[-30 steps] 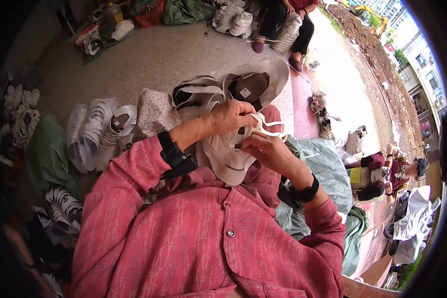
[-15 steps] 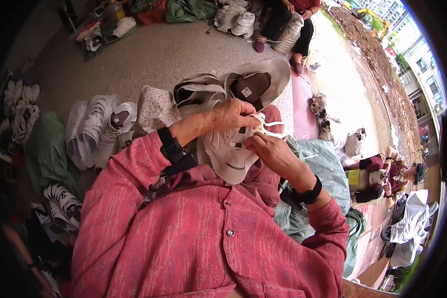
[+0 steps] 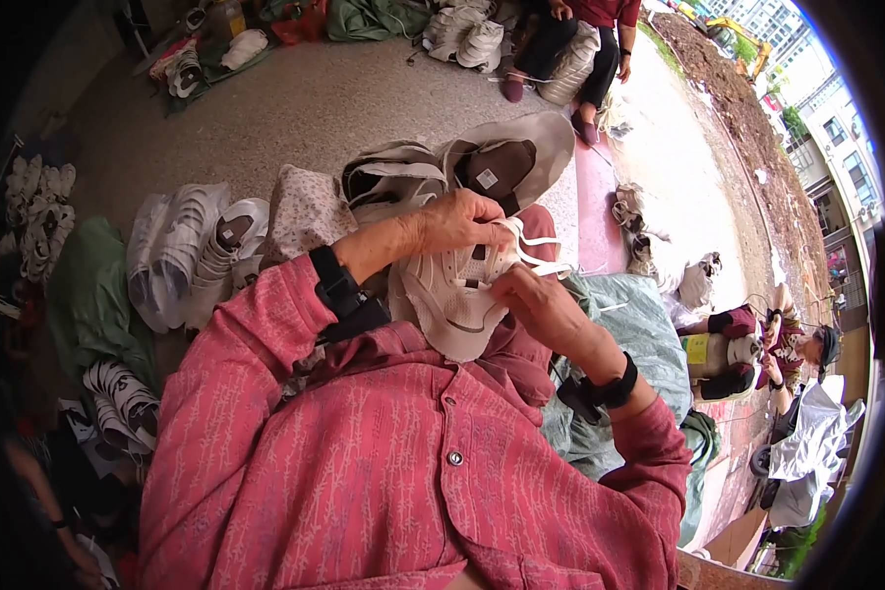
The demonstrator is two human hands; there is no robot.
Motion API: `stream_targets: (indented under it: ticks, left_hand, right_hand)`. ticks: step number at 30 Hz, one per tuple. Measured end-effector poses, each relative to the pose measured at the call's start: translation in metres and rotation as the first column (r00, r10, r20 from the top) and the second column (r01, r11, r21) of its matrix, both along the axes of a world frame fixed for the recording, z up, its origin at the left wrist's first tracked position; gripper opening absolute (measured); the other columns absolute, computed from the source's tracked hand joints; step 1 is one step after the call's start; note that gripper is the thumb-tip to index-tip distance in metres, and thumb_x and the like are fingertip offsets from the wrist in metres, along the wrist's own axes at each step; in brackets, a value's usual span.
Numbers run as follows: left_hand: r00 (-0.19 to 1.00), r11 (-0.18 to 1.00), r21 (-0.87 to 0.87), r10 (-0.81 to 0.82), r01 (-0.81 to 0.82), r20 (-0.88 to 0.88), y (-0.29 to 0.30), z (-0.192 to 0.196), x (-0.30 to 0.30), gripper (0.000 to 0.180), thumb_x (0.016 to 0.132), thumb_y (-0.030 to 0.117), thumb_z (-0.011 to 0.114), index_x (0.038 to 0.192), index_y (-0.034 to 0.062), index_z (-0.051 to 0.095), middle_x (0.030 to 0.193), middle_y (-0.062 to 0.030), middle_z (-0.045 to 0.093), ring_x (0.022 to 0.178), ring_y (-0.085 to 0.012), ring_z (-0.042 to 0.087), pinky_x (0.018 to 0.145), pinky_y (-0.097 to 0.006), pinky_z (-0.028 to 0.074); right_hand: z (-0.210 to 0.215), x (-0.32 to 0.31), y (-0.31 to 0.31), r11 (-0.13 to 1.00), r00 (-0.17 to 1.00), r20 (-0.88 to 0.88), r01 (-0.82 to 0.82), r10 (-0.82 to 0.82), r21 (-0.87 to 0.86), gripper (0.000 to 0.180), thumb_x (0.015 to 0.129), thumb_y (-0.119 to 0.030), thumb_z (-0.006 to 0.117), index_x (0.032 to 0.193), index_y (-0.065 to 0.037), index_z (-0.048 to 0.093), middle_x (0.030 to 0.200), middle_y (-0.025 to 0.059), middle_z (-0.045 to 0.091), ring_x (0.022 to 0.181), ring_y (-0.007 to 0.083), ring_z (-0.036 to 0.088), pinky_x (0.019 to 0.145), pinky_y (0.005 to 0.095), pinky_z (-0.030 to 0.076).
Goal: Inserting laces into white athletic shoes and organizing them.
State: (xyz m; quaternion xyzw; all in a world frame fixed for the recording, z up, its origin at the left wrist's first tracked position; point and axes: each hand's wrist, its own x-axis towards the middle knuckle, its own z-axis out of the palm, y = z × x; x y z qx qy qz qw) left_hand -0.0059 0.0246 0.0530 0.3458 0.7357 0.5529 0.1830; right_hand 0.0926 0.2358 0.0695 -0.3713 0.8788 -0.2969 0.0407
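A cream shoe upper (image 3: 444, 313) lies across my lap with its toe toward me. White shoelaces (image 3: 539, 258) stick out in loops and loose ends from its eyelet area. My left hand (image 3: 462, 218) reaches across from the left, fingertips pinched on the lace by the eyelets. From the right, my right hand (image 3: 536, 300) has thumb and fingers closed on the upper's edge beside the lace; its exact hold is partly hidden. Just beyond, touching or nearly so, sit a stack of grey-cream uppers (image 3: 388, 177) and a larger beige upper (image 3: 551, 147) with a brown lining.
Stacked white shoe uppers (image 3: 177, 251) and a green sack (image 3: 98, 285) stand at my left. A pale green sheet (image 3: 639, 334) lies at my right. One person (image 3: 580, 59) sits at the far side and another (image 3: 792, 344) at the right, both with shoe pieces.
My right hand has shifted slightly along the upper's edge, and the laces have moved a little. My left hand stays at the eyelets. The far person's hands have moved apart.
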Motion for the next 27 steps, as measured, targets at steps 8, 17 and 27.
stream_targets:
  ticks: [8, 17, 27]
  left_hand:
    - [1.000, 0.999, -0.040, -0.008, 0.007, -0.017, 0.000, 0.002, -0.002, 0.031, 0.088, 0.034, 0.067, 0.090, 0.0029, 0.070, 0.074, -0.0001, 0.065, 0.073, -0.0058, 0.053, 0.069, -0.027, 0.045]
    - [0.999, 0.998, -0.064, -0.020, 0.017, -0.034, -0.002, 0.005, -0.003, 0.032, 0.087, 0.034, 0.069, 0.095, 0.0027, 0.071, 0.077, -0.0017, 0.067, 0.076, -0.0071, 0.055, 0.071, -0.028, 0.046]
    - [0.999, 0.999, -0.047, -0.023, 0.022, -0.022, -0.002, 0.007, -0.001, 0.030, 0.087, 0.031, 0.069, 0.099, 0.0034, 0.071, 0.081, -0.0020, 0.068, 0.078, -0.0069, 0.056, 0.073, -0.028, 0.046]
  right_hand:
    - [0.002, -0.009, -0.001, 0.986, 0.935, -0.317, -0.133, 0.160, 0.106, 0.028, 0.078, 0.001, 0.063, 0.104, -0.003, 0.056, 0.092, 0.0096, 0.056, 0.079, 0.0292, 0.062, 0.065, 0.0376, 0.051]
    - [-0.002, -0.001, 0.000, 0.966, 0.848, -0.485, -0.106, 0.212, 0.238, 0.035, 0.071, -0.003, 0.065, 0.106, -0.001, 0.058, 0.089, 0.0085, 0.056, 0.075, 0.0248, 0.060, 0.064, 0.0349, 0.050]
    - [-0.008, 0.000, -0.011, 0.978, 0.868, -0.483, -0.012, 0.113, 0.208, 0.023, 0.076, -0.008, 0.064, 0.096, -0.001, 0.056, 0.080, 0.0089, 0.050, 0.070, 0.0234, 0.059, 0.061, 0.0333, 0.049]
